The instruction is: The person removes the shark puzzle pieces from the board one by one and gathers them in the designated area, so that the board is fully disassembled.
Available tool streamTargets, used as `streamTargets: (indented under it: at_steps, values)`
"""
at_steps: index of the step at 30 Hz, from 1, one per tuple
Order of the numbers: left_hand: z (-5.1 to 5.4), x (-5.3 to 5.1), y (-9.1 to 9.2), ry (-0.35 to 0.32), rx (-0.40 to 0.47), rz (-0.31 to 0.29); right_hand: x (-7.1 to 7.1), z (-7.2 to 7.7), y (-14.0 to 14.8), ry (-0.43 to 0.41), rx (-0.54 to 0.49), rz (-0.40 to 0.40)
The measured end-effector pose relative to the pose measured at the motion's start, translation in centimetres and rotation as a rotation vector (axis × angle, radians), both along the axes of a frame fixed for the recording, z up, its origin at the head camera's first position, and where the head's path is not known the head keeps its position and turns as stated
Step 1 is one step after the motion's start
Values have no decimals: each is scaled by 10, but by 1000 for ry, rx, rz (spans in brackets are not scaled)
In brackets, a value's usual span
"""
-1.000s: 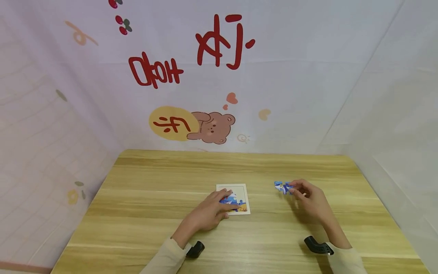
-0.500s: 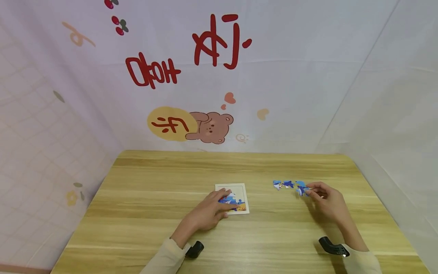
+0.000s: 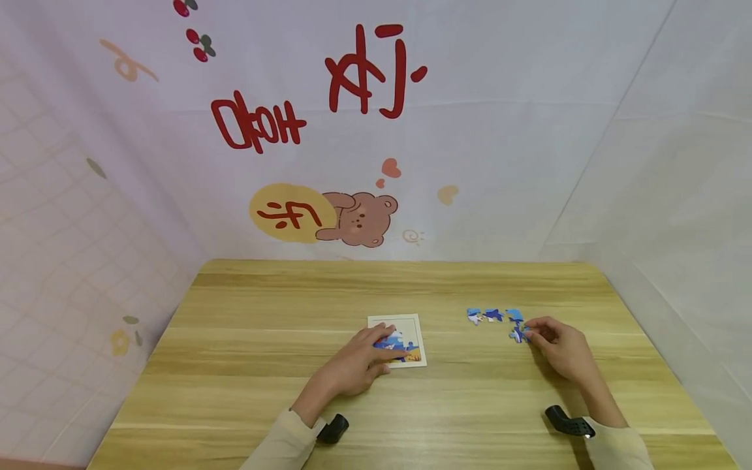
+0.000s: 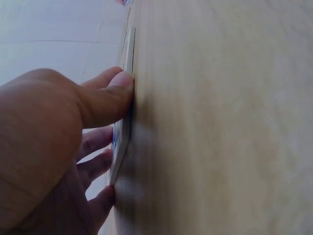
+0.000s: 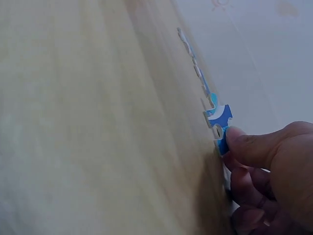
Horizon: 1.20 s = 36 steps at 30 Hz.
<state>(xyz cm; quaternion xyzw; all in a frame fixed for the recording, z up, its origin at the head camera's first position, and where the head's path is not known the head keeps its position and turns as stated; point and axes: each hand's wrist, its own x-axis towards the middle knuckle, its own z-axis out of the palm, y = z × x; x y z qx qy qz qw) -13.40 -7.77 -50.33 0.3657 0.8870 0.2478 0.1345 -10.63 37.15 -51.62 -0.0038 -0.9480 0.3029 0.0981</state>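
Note:
My left hand (image 3: 351, 362) rests on a small jigsaw puzzle tray (image 3: 421, 343) with a pale frame, its fingers spread across the face. Joined pieces (image 3: 415, 354) with blue, white and orange print fill the tray's lower part; fingers cover some. In the left wrist view, the thumb touches the tray's edge (image 4: 122, 142). To the right, my right hand (image 3: 561, 346) pinches a blue and white puzzle piece (image 5: 220, 117) between thumb and fingers, low over the table. Beyond it lie loose puzzle pieces (image 3: 493, 315) in a row.
Wood-grain table (image 3: 264, 391) lies under both hands. A white printed cloth (image 3: 499, 130) hangs behind the table, with more pale cloth at both sides. Black wrist cameras (image 3: 333, 429) sit at the sleeves.
My right hand has moved right with the pinched piece, away from two loose pieces, then brought it below another at the row's right end. The left hand stays on the tray.

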Motion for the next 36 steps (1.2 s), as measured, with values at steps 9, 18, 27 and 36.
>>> streamTargets:
  at_steps: [9, 18, 27, 36]
  values:
    - [-1, -1, 0, 5, 11, 3, 0, -2, -4, 65, 74, -13]
    - [0, 0, -1, 1, 23, 2, 0, -2, -4, 51, 68, -32]
    - [-1, 1, -2, 1, 31, 1, 2, -2, -5, 41, 57, -36]
    - [-1, 1, -2, -7, 31, 2, 2, -1, -7, 71, 45, -49]
